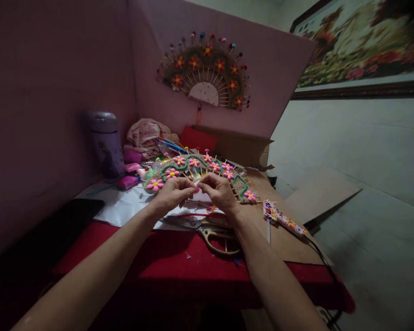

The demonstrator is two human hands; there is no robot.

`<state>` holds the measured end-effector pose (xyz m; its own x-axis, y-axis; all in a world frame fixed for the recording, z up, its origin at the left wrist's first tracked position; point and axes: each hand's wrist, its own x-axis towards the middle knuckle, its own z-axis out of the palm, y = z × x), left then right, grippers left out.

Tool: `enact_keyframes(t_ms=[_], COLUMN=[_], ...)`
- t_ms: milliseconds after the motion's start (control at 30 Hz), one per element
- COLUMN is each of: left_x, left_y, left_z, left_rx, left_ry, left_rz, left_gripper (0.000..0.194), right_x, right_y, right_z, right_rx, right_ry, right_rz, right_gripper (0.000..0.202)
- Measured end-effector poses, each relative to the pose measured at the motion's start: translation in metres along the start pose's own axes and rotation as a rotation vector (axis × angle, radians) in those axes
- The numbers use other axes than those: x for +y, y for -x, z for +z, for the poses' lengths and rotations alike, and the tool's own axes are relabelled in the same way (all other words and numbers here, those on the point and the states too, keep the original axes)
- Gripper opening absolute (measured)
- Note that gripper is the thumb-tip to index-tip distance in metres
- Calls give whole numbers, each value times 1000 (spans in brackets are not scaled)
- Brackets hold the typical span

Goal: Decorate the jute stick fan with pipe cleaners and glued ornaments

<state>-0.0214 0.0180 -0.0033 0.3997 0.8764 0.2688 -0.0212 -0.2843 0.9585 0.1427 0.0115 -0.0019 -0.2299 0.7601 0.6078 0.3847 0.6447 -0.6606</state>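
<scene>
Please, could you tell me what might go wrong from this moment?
The small pink piece at the fingertips of the left hand and right hand might slip or be squeezed out of shape.
The scissors lie near the right forearm, so a lowered arm could bump them.
The glue gun's cord hangs over the table edge; a snag might drag it off.

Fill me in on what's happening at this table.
A person's left hand and right hand meet, pinching a small pink piece between them. Just beyond is a brown, arched, pink-flowered fan. Gold-handled metal scissors lie nearer; a flower-patterned glue gun rests on brown cardboard to the right.
</scene>
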Motion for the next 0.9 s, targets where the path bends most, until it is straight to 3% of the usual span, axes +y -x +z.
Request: enact_keyframes(t_ms=[133,300,600,800,900], left_x=[3,-1,-5,-5,-4], left_y=[4,4,2,1,0], left_z=[7,16,21,8,1], left_rx=[0,163,386,308,257], left_ry=[304,440,215,-82,-225], left_rz=[37,55,200,300,285], left_gripper=[20,20,17,14,16], right_x=[-1,-7,-13,-11,-10], right_y=[-2,2,7,3,2], right_z=[6,21,30,17,9], right_rx=[65,128,175,80,29], right_ry=[-326,-386,-133,15,117], right_rz=[109,165,67,55,36], right_gripper=[15,19,21,19,16])
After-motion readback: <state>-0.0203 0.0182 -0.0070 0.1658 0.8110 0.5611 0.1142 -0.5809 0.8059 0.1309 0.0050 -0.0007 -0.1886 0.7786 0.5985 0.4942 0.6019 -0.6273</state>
